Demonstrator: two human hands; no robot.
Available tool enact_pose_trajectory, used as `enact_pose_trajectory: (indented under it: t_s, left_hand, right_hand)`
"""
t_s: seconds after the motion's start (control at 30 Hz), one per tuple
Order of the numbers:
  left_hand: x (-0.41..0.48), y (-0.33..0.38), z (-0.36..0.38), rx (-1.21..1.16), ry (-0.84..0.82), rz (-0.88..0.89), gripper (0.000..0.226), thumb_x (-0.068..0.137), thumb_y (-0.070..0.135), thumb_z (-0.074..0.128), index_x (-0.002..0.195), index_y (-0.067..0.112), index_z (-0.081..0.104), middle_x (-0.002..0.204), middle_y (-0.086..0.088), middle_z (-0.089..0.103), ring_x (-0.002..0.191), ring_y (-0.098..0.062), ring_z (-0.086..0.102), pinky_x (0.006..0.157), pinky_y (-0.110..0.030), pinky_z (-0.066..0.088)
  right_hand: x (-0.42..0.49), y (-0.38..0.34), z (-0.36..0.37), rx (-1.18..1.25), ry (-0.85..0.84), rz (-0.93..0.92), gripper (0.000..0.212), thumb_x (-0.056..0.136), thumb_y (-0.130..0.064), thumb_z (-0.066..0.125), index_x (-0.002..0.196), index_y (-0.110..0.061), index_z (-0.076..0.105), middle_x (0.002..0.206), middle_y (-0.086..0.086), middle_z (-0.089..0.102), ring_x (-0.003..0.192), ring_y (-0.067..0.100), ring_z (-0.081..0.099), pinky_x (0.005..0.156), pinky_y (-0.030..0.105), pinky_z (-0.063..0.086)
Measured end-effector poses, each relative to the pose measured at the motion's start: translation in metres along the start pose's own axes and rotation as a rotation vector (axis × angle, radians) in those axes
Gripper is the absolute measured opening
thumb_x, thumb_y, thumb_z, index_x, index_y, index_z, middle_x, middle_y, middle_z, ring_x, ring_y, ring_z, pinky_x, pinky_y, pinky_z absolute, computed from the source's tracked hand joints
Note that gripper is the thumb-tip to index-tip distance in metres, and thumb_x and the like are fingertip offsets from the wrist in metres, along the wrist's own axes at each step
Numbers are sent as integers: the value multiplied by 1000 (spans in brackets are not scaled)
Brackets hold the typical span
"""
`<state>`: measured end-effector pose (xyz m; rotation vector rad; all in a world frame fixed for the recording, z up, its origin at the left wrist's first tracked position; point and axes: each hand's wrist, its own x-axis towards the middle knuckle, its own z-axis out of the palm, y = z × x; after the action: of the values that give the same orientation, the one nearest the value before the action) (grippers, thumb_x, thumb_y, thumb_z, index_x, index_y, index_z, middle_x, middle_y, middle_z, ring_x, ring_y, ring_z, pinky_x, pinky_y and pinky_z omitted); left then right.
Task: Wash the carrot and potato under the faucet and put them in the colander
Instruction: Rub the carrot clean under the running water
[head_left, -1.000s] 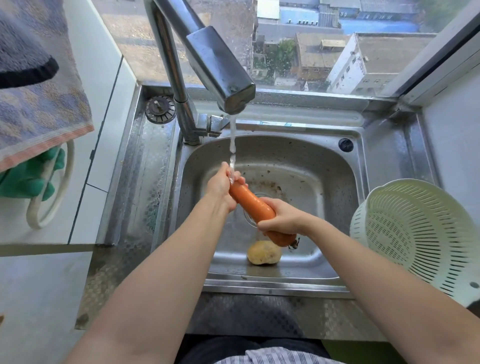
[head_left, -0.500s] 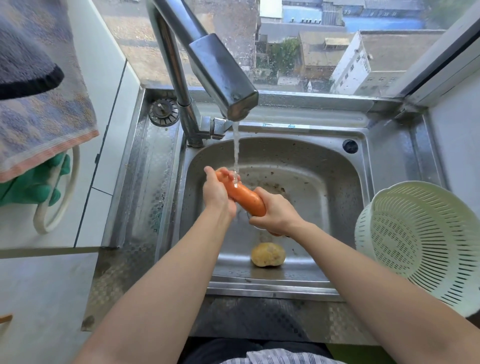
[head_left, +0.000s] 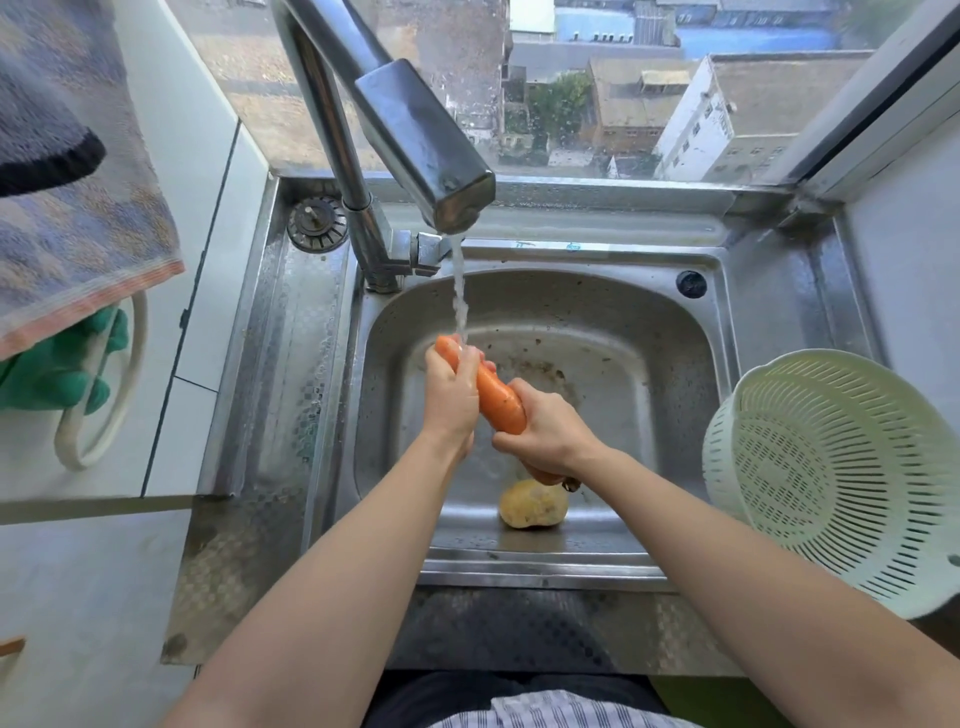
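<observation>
step in hand: washing the carrot (head_left: 500, 401), first of the two items. both hands are closed around it over the middle of the sink (head_left: 675, 364). left hand (head_left: 451, 395) wraps the upper, tapered part, right hand (head_left: 548, 434) grips the lower, thick part; the stem end pokes out below the right hand. the carrot is tilted, tip up toward the back left of the sink, right under the stream from the faucet (head_left: 421, 140). water lands where the left hand meets the tip.

potato (head_left: 532, 503) sits on the sink floor near the front edge, just below the right hand, not touching it as far as i can tell. looks unwashed, judging by its spot away from the stream.

colander (head_left: 841, 478) is on the counter at the right edge of the sink, tipped with its opening toward the sink, nothing in it.

next, my read: finish rubbing the carrot, then carry it right in one hand and drop it in the colander. tilted bowl could rock or let the carrot roll out, so set it low inside. then pick up the potato.
</observation>
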<state>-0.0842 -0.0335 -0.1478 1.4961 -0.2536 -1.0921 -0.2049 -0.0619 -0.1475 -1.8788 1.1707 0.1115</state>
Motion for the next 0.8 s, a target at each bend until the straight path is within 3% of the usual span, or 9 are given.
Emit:
enact_pose_trajectory:
  t_s: [0.13, 0.23, 0.33, 0.43, 0.5, 0.57, 0.67, 0.73, 0.8]
  left_hand:
    - [11, 8, 0, -67, 187, -103, 37, 104, 39, 33, 84, 12, 48, 65, -3, 54, 51, -15, 55, 54, -29, 50]
    - [19, 14, -10, -213, 162, -156, 47, 104, 46, 26, 83, 13, 51, 58, -2, 57, 52, -16, 57, 57, -30, 50]
    - [13, 15, -16, -281, 67, -183, 38, 105, 38, 28, 104, 11, 56, 84, -9, 64, 79, -18, 63, 76, -33, 54]
    - [-2, 5, -15, -117, -39, -198, 36, 103, 31, 42, 133, 12, 46, 122, -11, 62, 110, -20, 62, 99, -37, 49]
    - [-7, 4, -15, -116, -33, -198, 32, 103, 30, 42, 131, 15, 48, 118, -2, 66, 104, -11, 65, 92, -28, 51]
    - [-6, 11, -15, -157, 23, -179, 19, 104, 29, 40, 117, 19, 51, 98, 10, 66, 91, -6, 66, 82, -22, 52]
    - [3, 21, -19, -218, 109, -192, 36, 103, 39, 38, 122, 11, 50, 101, -1, 66, 97, -18, 65, 94, -38, 52]
    - [10, 18, -21, -269, 192, -279, 56, 100, 51, 36, 133, 7, 49, 107, -7, 68, 95, -21, 66, 85, -39, 54]
    - [11, 14, -20, -252, 216, -350, 61, 98, 56, 35, 138, 11, 47, 115, -7, 68, 94, -19, 67, 75, -32, 52]
  right_hand:
    - [-3, -8, 4, 113, -111, -44, 38, 86, -48, 64, 95, -14, 50, 88, 5, 66, 80, 24, 66, 73, 39, 53]
    - [0, -11, 1, 216, -134, -6, 47, 92, -58, 49, 101, -12, 55, 96, 7, 69, 85, 23, 67, 82, 43, 54]
    - [5, -21, -3, 399, -203, 71, 51, 95, -60, 41, 115, -16, 58, 104, 6, 69, 92, 24, 67, 88, 43, 54]
    - [16, -44, 3, 321, -29, 95, 54, 101, -51, 29, 116, -10, 61, 114, 10, 66, 104, 28, 61, 96, 43, 46]
    - [20, -55, 5, 363, 10, 130, 53, 105, -41, 24, 116, -6, 63, 120, 16, 65, 109, 30, 60, 101, 45, 44]
    - [22, -52, 4, 587, -119, 170, 47, 105, -41, 28, 118, -14, 64, 119, 13, 67, 106, 25, 64, 99, 43, 49]
    - [15, -35, -2, 940, -406, 81, 34, 99, -32, 51, 131, -20, 55, 115, 6, 68, 99, 20, 67, 80, 33, 57]
    - [16, -32, 0, 893, -358, 10, 43, 93, -27, 63, 134, -19, 54, 115, 8, 67, 95, 19, 66, 70, 29, 56]
    - [21, -38, 1, 760, -136, 11, 36, 95, -30, 60, 128, -20, 62, 116, 5, 69, 93, 15, 66, 68, 23, 55]
